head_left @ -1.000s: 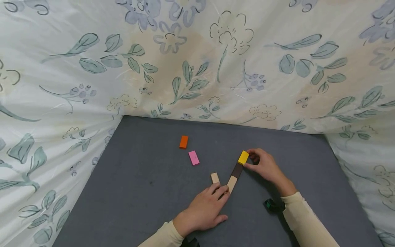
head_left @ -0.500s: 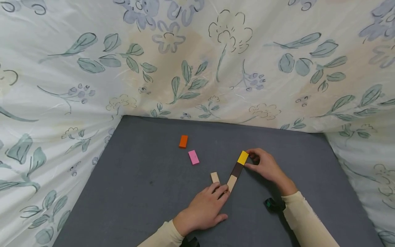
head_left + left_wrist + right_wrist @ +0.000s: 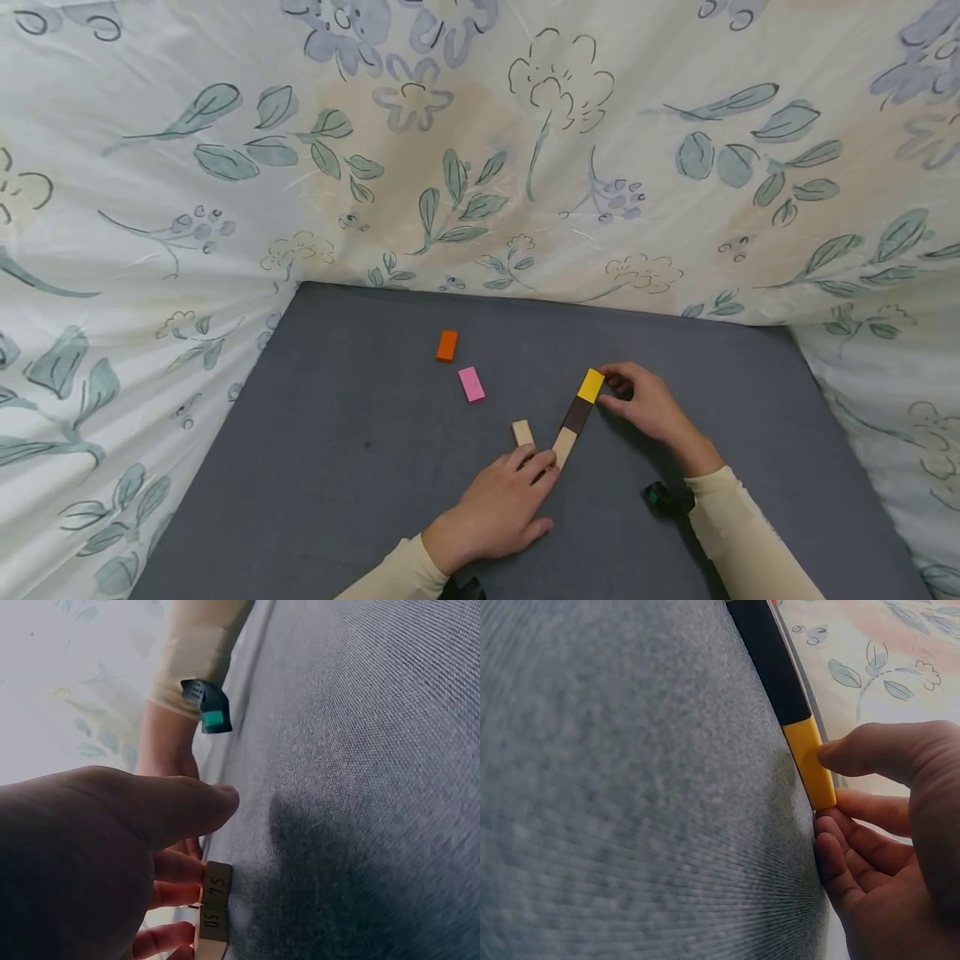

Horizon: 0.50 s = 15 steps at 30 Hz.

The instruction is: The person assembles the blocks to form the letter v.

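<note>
A yellow block point(image 3: 591, 385), a dark brown block point(image 3: 577, 414) and a pale wooden block point(image 3: 564, 446) lie end to end in a slanting row. Another pale block point(image 3: 522, 432) angles away to the left, its near part hidden by my left hand point(image 3: 498, 504). That hand rests palm down, fingers extended onto the near ends of both pale blocks; in the left wrist view printed digits show on the block ends point(image 3: 217, 881). My right hand point(image 3: 645, 404) is at the yellow block, thumb at its side and a finger at its far end, as the right wrist view shows.
A pink block point(image 3: 472, 385) and an orange block point(image 3: 447, 346) lie farther back on the grey cloth surface point(image 3: 337, 467). Floral cloth point(image 3: 450, 183) hangs behind and along the sides. Each wrist carries a dark camera, the right one point(image 3: 662, 497) low beside the sleeve.
My right thumb has drawn back slightly from the side of the row, and the yellow block lines up a little straighter with the brown one. My left hand has stayed put.
</note>
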Tool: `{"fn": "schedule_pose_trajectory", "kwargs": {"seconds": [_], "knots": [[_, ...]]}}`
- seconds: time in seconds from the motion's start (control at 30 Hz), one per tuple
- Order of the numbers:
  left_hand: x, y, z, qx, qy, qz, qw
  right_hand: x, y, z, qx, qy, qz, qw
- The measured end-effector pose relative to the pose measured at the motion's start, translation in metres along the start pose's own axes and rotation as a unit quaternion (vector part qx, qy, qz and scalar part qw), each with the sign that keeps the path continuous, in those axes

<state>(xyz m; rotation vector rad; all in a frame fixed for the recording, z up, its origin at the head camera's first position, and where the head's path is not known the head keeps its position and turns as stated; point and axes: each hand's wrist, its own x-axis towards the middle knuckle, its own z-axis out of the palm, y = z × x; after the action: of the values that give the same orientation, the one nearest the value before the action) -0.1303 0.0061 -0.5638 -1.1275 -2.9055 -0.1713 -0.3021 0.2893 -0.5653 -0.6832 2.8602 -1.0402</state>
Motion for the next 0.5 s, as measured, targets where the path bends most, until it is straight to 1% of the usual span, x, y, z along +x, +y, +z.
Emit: {"fn": "schedule_pose_trajectory", "kwargs": {"seconds": [0.13,0.23,0.37,0.5], "knots": [[0.005,-0.002,-0.002,0.002,0.014,0.006,0.9999,-0.002,0.001,0.001,0.009,0.014,-0.003,1.000],[0.012,-0.004,-0.005,-0.009,0.018,0.007,0.9998,-0.006,0.001,0.002,0.015,0.036,-0.013,0.999],[0.018,-0.006,-0.011,-0.040,0.012,0.003,0.9991,-0.015,-0.003,0.003,0.023,0.070,-0.030,0.997],[0.018,-0.007,-0.016,-0.061,0.005,-0.001,0.9981,-0.023,-0.009,0.002,0.023,0.089,-0.042,0.995]]}}
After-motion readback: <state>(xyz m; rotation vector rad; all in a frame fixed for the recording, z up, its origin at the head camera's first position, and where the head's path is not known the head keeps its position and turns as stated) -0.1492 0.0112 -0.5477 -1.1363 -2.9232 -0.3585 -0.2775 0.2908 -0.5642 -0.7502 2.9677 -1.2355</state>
